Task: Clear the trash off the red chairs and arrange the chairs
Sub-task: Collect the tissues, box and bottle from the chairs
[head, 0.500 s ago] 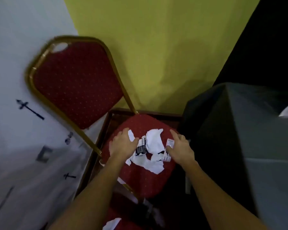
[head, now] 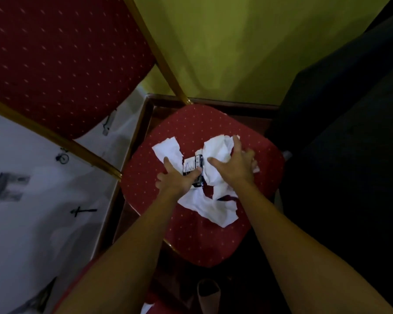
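A red chair with a gold frame stands in a corner; its seat (head: 254, 227) lies below me and its backrest (head: 61, 64) rises at the upper left. Torn white paper (head: 216, 207) is strewn over the seat, with a loose strip (head: 168, 150) to the left and a small black-and-white printed wrapper (head: 192, 165) in the middle. My left hand (head: 179, 180) rests on the wrapper, thumb and fingers closing round it. My right hand (head: 234, 164) presses down on a crumpled white wad (head: 220, 148), fingers curled over it.
A yellow-green wall (head: 225, 53) is behind the chair. A white banner with black marks (head: 32, 200) hangs at the left. A dark covered object (head: 349, 143) stands close on the right. Another red surface with a white scrap (head: 145, 310) shows at the bottom edge.
I have leaned closer to the seat. My right hand moved up and left onto the crumpled paper, and my left hand slid right onto the wrapper. The paper is bunched more tightly.
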